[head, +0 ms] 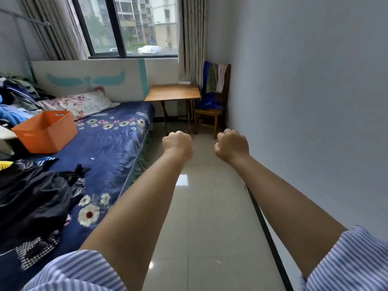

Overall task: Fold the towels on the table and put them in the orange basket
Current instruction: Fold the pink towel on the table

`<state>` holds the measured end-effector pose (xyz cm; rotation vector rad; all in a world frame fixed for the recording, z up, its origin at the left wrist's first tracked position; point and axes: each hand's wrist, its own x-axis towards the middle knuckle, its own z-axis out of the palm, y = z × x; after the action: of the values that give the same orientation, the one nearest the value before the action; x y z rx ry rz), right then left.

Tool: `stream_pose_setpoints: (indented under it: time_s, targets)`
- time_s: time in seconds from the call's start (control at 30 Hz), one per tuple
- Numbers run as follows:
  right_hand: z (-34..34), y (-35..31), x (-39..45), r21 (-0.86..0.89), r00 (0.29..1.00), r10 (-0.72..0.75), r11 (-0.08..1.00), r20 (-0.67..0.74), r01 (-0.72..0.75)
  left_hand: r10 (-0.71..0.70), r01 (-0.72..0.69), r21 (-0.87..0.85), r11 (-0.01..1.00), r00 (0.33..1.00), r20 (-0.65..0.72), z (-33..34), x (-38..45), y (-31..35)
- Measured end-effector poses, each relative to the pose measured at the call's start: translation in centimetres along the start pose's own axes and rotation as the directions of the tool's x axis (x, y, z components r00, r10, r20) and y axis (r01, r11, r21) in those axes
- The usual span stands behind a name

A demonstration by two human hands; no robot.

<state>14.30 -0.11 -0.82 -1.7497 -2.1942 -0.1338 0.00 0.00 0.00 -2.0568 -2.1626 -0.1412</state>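
Both my arms stretch out in front of me over the tiled floor. My left hand (178, 144) is a closed fist with nothing in it, and my right hand (232, 144) is clenched the same way. The orange basket (45, 131) stands on the blue flowered bed at the left, and what I can see of its inside holds nothing. A small wooden table (173, 92) stands far ahead by the window with a bare top. Blue, green and pink towels (214, 77) hang over the back of a wooden chair to its right, well beyond my fists.
The bed (109, 148) fills the left side, with a pillow (79, 103), piled clothes and a black garment (35, 196) on it. A white wall (304, 101) runs along my right. A blue cloth lies on the chair seat (209, 106). A tiled aisle leads to the table.
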Motion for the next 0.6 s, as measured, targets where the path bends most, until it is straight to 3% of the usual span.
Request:
stream_pose_setpoints:
  time_s: [0.3, 0.6]
  targets:
    - [6.4, 5.4, 20.1, 0.002, 0.998, 0.009, 1.000, 0.062, -0.009, -0.067, 0.066, 0.017, 0.998, 0.997, 0.042, 4.1, 20.0, -1.2]
    - [14.3, 6.1, 41.6, -0.028, 0.996, -0.006, 1.000, 0.089, 0.008, -0.079, 0.078, 0.008, 0.997, 0.997, 0.021, 8.5, 42.2, -6.0]
